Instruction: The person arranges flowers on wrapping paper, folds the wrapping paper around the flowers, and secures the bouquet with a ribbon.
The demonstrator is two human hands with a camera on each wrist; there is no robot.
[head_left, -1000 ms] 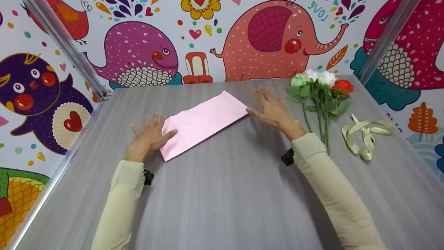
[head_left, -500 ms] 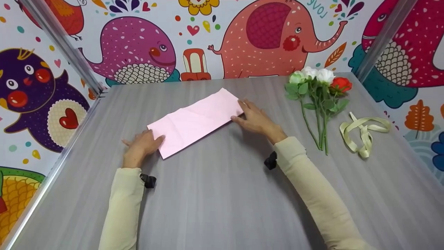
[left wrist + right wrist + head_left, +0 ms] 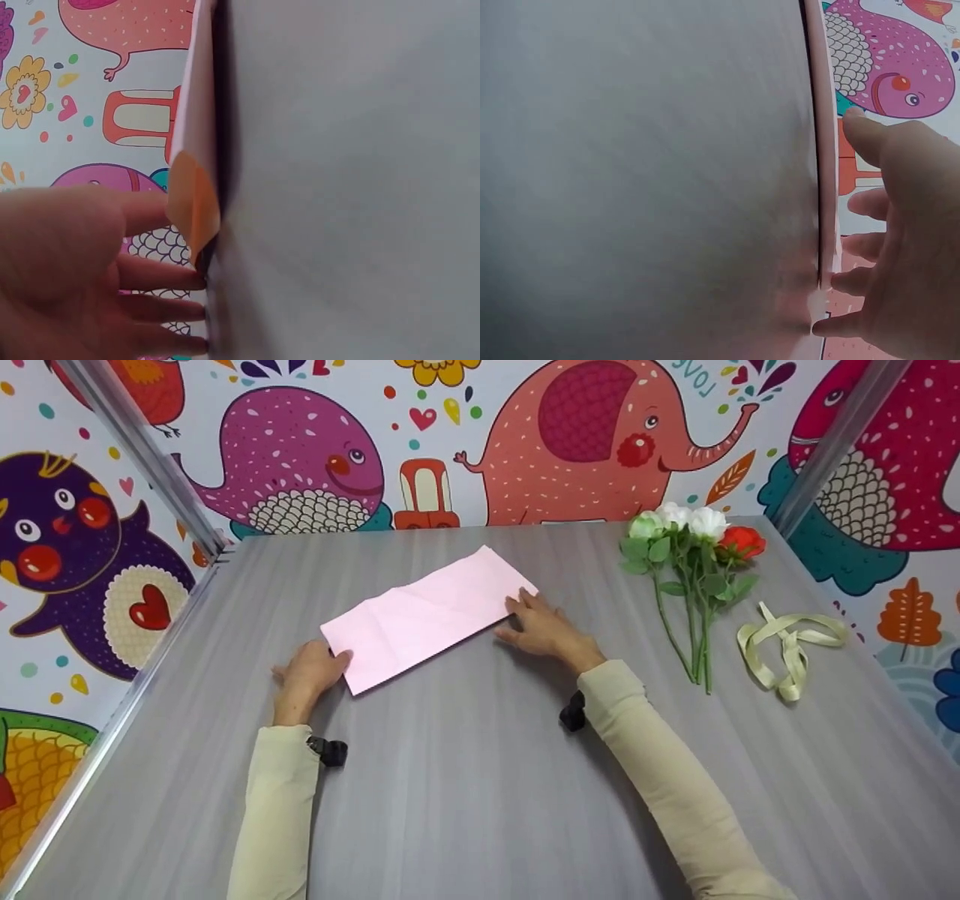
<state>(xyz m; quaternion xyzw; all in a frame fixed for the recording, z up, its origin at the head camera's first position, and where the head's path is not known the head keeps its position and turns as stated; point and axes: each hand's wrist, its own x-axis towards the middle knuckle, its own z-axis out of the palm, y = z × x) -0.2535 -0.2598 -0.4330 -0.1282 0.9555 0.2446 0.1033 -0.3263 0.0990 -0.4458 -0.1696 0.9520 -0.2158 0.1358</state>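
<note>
A folded sheet of pink paper lies slantwise on the grey table, creased near its left end. My left hand is at that end, thumb over the corner and the other fingers low beside it. In the left wrist view the end of the pink paper gapes slightly between my thumb and index finger. My right hand rests its fingertips on the right end near the lower edge, with the thumb apart, below that edge. The right wrist view shows these right-hand fingers spread and fairly straight.
Artificial flowers, white, pale green and red, lie on the right of the table, stems toward me. Right of them is a loose cream ribbon. A cartoon-printed wall closes the back, and metal posts stand at the corners.
My right hand has come in from beyond the paper's right end onto its lower right part. My left hand has drawn back toward the left edge, and its fingers have bent.
</note>
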